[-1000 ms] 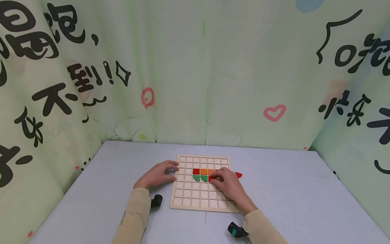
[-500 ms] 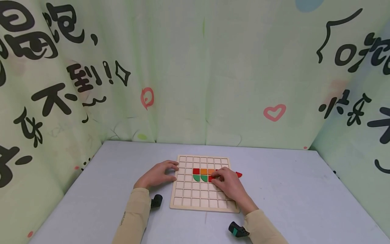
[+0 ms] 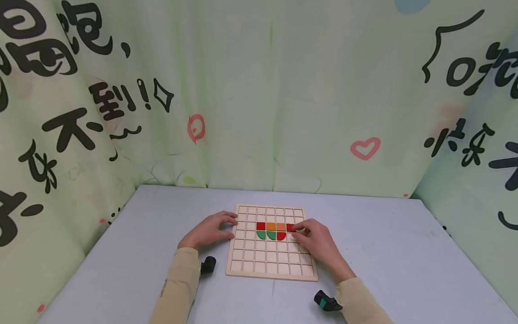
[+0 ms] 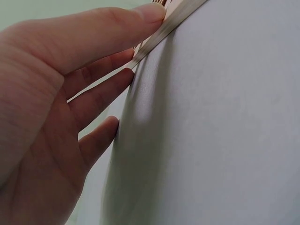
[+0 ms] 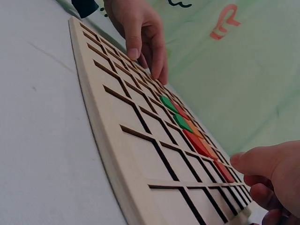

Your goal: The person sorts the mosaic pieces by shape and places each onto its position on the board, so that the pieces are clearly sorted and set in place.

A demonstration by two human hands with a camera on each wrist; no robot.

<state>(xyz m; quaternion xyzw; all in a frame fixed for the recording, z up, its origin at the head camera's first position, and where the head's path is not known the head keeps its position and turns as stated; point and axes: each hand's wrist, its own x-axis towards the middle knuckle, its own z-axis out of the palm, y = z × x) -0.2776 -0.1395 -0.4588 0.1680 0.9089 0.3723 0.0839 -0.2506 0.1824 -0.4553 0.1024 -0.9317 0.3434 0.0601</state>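
A wooden grid board point(image 3: 272, 256) lies on the table, with coloured pieces set in two rows of its cells. The back row has a red square point(image 3: 261, 226), two orange pieces point(image 3: 276, 226) and a red piece point(image 3: 289, 227). In front of them sit two green quarter-circles point(image 3: 265, 235) and a red quarter-circle point(image 3: 281, 236). My left hand point(image 3: 207, 230) touches the board's left edge with thumb and fingertips, fingers fairly straight. My right hand point(image 3: 319, 240) is over the right edge beside the red piece, thumb and forefinger apart; no piece shows between them.
The board rests on a pale table point(image 3: 170, 292). A printed curtain point(image 3: 307, 99) hangs behind and at both sides. Black wrist devices point(image 3: 208, 265) sit by the sleeves. In the right wrist view a sliver of red shows at the bottom, under the right hand.
My right hand has moved right, off the red quarter-circle, uncovering it and the red piece behind. The loose red piece right of the board is now hidden. My left hand has stayed put.
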